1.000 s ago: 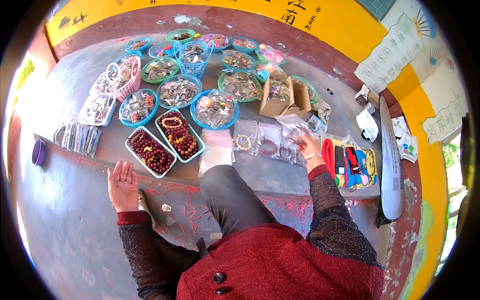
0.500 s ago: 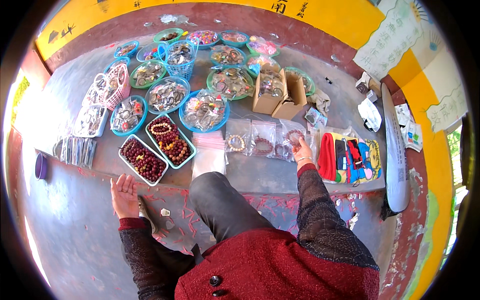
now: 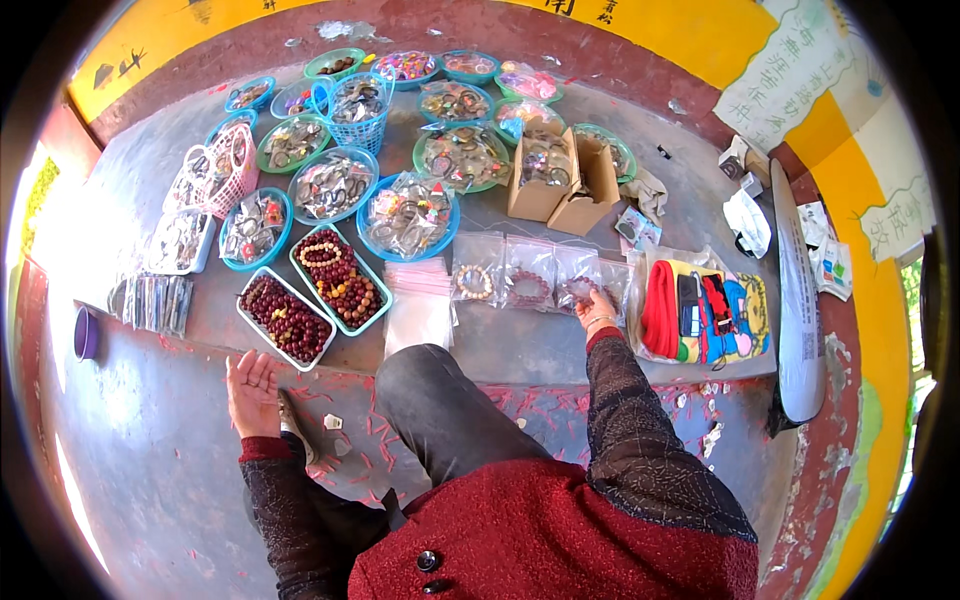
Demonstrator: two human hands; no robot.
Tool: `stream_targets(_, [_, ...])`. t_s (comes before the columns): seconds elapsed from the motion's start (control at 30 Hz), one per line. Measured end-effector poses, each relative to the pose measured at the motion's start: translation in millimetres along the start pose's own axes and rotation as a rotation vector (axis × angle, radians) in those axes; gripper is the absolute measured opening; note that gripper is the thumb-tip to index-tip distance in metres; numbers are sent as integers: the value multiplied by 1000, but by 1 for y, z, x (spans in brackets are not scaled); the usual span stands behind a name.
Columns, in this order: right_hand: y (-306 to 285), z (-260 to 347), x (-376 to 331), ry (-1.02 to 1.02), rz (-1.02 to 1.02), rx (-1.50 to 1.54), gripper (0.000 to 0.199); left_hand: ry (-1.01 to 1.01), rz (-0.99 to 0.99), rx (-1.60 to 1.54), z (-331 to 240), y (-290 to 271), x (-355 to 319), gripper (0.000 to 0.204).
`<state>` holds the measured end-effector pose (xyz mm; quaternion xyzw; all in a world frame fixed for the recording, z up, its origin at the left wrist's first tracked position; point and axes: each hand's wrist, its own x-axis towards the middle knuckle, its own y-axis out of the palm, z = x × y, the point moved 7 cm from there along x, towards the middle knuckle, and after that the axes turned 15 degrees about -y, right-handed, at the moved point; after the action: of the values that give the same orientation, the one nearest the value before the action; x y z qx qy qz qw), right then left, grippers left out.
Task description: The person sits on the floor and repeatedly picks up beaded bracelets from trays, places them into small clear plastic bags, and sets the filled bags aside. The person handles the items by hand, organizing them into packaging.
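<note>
My left hand (image 3: 253, 393) is raised off the near edge of the platform, palm up, fingers stretched out, holding nothing. Just beyond it stands a white tray of dark red bead bracelets (image 3: 287, 322). My right hand (image 3: 598, 312) has its fingers closed at the lower part of a clear bag with a reddish bead bracelet (image 3: 576, 274); its fingertips partly cover the beads. Left of that lie another bagged reddish bracelet (image 3: 528, 284) and a bagged pale bead bracelet (image 3: 473, 281). A stack of clear bags (image 3: 417, 312) with pink tops lies beside the row.
A second bead tray (image 3: 371, 322) adjoins the white one. Behind are several basins of bagged trinkets, such as a blue basin (image 3: 452, 236), and two cardboard boxes (image 3: 541, 200). A bagged colourful cloth item (image 3: 742, 312) lies right of my right hand. A purple cup (image 3: 87, 333) stands far left.
My right hand has shifted slightly left and nearer to me. The bagged bracelet it held higher and farther right now sits in line with the other bags. My left hand barely moved.
</note>
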<state>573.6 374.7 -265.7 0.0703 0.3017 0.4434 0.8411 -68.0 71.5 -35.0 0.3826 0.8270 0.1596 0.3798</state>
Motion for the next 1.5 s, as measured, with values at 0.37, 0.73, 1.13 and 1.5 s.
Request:
stream_targets(0.37, [10, 4, -3, -93, 54, -848, 31, 11, -12, 27, -1, -4, -7, 45])
stream_targets(0.73, [61, 60, -15, -606, 90, -1544, 28, 133, -186, -60, -12, 3, -17, 20])
stream_targets(1.13, [196, -151, -170, -547, 880, -1370, 27, 236, -177, -136, -20, -22, -13, 29])
stream_targets(1.5, [179, -168, -205, -465, 591, -1652, 40, 164, -66, -82, -23, -11, -21, 20])
